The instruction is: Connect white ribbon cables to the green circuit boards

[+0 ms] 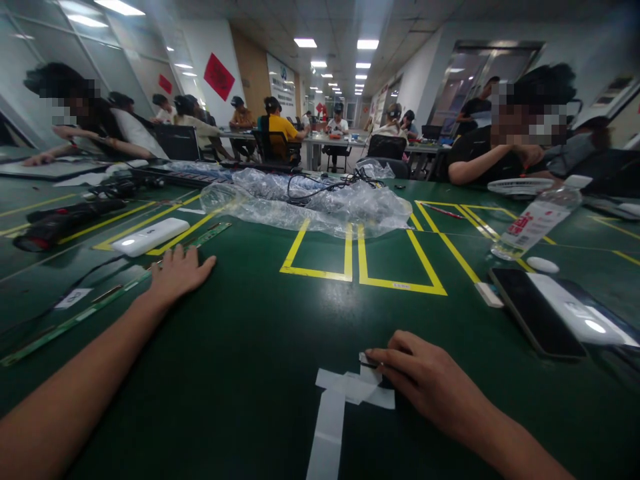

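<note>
My left hand (177, 273) lies flat on the green table (260, 333), fingers stretched out, its fingertips touching a long thin green strip (115, 290) that runs along the table's left side. My right hand (425, 377) rests low on the table with fingers curled, the fingertips pressing a small dark piece (369, 361) at the edge of a cross of white tape (345, 393). What the piece is I cannot make out.
Yellow tape rectangles (360, 257) mark the middle. Crumpled clear plastic with black cables (310, 200) lies behind them. A white device (150, 237) sits left, a black phone (535, 310), white device (580, 313) and tipped bottle (537, 220) right. People sit around.
</note>
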Demonstrator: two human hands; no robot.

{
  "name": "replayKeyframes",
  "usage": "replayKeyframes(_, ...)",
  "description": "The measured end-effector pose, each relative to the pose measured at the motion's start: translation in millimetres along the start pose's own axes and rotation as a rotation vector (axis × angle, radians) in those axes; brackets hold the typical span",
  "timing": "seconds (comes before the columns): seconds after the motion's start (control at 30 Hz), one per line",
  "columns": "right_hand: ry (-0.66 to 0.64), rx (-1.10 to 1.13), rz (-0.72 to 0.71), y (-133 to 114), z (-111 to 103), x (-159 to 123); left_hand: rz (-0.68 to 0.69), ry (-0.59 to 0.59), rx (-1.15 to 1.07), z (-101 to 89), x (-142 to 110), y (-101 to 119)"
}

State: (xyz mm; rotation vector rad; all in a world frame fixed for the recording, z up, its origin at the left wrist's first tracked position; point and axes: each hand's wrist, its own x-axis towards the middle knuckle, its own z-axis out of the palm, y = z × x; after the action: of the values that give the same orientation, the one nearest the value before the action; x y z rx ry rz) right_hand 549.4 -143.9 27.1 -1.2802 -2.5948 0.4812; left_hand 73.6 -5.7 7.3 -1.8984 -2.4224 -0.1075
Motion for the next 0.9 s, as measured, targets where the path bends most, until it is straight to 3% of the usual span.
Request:
replayKeyframes(0.07, 0.003, -0.024, -0.009, 0, 0, 1, 0.003, -0.035, -0.004, 0.6, 4, -12)
replayKeyframes(0.13, 0.010, -0.049, -0.023, -1, 1, 2, 0.033, -0.065, -0.004, 1.9, 4, -7)
replayKeyframes(0.3, 0.051, -0.053, -0.032, 1, 6, 2, 0.193, -0.102, -0.004, 6.8, -14, 43)
replayKeyframes(0.57, 0.106, 0.025, 0.022, -2, 9, 2, 0.705, -0.149, -0.148, -11.0, -102, 141)
replayKeyframes(0.8, 0.291, -0.006, -0.007, 0, 4, 2, 0.953, -0.250, -0.285, -30.5, -164, 176)
replayKeyframes(0.9, 0.264, -0.055, -0.041, 2, 5, 4, 0.983, -0.259, -0.327, -32.8, -181, 188)
